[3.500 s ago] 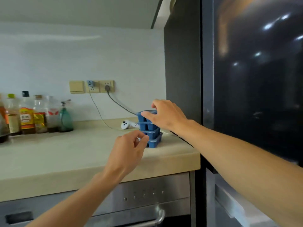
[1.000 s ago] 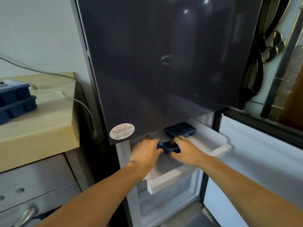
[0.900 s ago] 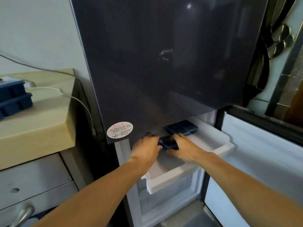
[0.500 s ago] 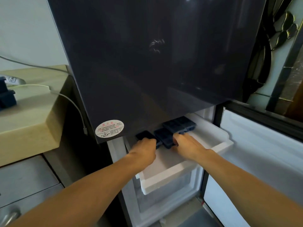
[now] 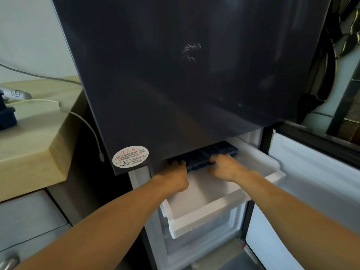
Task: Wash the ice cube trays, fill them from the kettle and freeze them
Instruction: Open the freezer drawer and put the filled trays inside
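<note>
We record the left hand (image 5: 175,175) and right hand (image 5: 226,168) each gripping the blue ice cube trays (image 5: 198,162) at twelve o'clock in the white freezer drawer (image 5: 210,217).

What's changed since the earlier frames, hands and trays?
Both hands left the tray stack on the counter and carried ice cube trays into the freezer drawer. In the last second the left hand and right hand slid them back into a row under the upper door. Drawer still pulled out; tray stack still there.
</note>
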Tool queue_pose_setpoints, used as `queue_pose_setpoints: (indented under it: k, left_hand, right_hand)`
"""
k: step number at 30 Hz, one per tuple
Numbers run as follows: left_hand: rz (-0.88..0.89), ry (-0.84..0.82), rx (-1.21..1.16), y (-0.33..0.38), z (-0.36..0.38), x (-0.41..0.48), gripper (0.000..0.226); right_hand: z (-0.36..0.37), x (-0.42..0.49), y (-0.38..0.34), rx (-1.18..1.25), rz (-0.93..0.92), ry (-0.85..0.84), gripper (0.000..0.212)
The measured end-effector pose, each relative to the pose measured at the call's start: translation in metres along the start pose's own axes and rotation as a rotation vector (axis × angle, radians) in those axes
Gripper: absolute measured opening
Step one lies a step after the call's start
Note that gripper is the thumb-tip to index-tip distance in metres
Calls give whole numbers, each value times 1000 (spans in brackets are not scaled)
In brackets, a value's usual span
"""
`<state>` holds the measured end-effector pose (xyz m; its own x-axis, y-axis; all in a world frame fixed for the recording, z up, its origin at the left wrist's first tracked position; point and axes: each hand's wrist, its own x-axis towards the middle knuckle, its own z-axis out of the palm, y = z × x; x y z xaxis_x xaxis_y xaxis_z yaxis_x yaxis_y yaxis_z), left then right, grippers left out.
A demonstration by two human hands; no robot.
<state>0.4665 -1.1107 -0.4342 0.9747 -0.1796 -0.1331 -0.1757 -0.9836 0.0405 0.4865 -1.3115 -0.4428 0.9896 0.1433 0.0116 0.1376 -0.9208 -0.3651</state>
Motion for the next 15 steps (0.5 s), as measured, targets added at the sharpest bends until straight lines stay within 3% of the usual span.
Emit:
queue_pose_setpoints:
  k: [7, 11, 15]
  left_hand:
    - [16, 21, 14, 7, -2, -15, 57]
    - [66, 71, 12, 7, -5, -32, 51]
    - [123, 147, -56, 0, -10, -54, 40]
  right_hand:
    - [-11, 3, 14, -42, 127, 64, 6]
    - [-18, -6, 14, -87, 168, 14, 21]
    - [-22, -27, 8, -99, 180, 85, 10]
